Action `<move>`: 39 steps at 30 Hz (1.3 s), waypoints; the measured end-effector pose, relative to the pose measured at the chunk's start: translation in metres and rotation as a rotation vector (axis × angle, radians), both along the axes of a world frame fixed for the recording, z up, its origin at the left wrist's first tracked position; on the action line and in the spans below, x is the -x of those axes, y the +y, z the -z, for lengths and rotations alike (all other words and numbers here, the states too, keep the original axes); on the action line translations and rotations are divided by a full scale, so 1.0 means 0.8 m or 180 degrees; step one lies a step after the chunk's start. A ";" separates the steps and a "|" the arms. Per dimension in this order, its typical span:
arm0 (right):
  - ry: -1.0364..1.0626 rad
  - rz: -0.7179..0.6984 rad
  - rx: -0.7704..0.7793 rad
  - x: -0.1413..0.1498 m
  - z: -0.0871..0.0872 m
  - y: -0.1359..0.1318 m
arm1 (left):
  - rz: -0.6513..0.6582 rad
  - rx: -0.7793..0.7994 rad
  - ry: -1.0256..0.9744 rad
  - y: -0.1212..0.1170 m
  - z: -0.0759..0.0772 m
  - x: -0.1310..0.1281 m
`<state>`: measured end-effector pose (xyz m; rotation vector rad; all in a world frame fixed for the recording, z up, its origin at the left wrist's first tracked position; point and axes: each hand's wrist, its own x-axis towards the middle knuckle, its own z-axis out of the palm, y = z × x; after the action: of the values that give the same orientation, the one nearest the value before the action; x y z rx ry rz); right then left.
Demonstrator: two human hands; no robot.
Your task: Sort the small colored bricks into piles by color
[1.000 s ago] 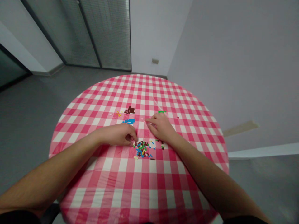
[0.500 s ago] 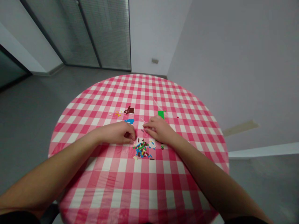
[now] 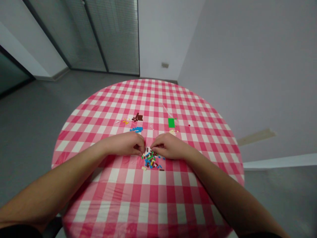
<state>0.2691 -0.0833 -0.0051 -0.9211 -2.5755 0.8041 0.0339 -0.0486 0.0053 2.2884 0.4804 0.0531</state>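
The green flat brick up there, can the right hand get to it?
Probably yes. The right hand is at the pile of small bricks, and the green flat brick lies just ahead of it on the checked tablecloth. Only a few low, pale bricks lie between, so little blocks the way.

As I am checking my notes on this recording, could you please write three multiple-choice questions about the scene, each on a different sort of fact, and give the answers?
1. Where is the green flat piece?
A) Beyond the hands
B) Under a hand
C) On the floor

2. What pattern has the tablecloth?
A) Blue stripes
B) Pink-and-white checks
C) Plain white

3. How do the left hand and right hand stand?
A) Both off the table
B) Only one at the pile
C) Both at the brick pile

Answers:
1 A, it lies past the fingertips.
2 B, the checks cover the round table.
3 C, both hands' fingers meet at the pile.
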 end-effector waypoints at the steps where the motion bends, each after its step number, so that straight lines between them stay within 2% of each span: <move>1: 0.0037 0.0089 -0.0002 0.000 0.000 0.000 | -0.0009 -0.0002 -0.0009 0.001 0.000 0.000; 3: 0.0169 0.0388 -0.0153 0.001 0.000 -0.001 | -0.0247 -0.0010 -0.0091 0.003 -0.001 0.001; 7: 0.0641 0.0944 -0.0603 0.005 0.005 -0.001 | -0.1196 0.0038 -0.0583 0.006 0.002 -0.001; 9: 0.0772 0.0985 -0.0725 0.008 0.007 -0.001 | -0.1506 0.0262 -0.0886 0.006 0.007 -0.005; 12: 0.0730 0.0952 -0.0804 0.011 0.008 -0.001 | -0.1749 0.0856 -0.1336 0.001 0.016 -0.014; 16: 0.0733 0.0890 -0.0877 0.012 0.010 0.000 | -0.1799 0.1358 -0.1655 -0.004 0.023 -0.023; 22: 0.0780 0.1017 -0.0967 0.013 0.012 0.003 | -0.1739 0.1380 -0.1538 -0.007 0.021 -0.023; 26: 0.0573 0.1187 -0.1013 0.011 0.014 0.008 | -0.1704 0.1182 -0.1533 -0.006 0.020 -0.024; 30: 0.0012 0.1477 -0.1018 0.002 0.020 0.020 | -0.1944 0.0788 -0.1432 -0.004 0.019 -0.022; 35: -0.0570 0.1507 -0.1047 -0.005 0.027 0.034 | -0.2093 0.0292 -0.1224 -0.002 0.015 -0.016; 39: -0.0751 0.1513 -0.1068 -0.005 0.023 0.032 | -0.2066 0.0077 -0.1103 0.001 0.015 -0.015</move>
<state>0.2734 -0.0576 -0.0239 -1.4965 -2.4059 0.1350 0.0460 -0.0481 -0.0064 1.9530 1.0020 0.7430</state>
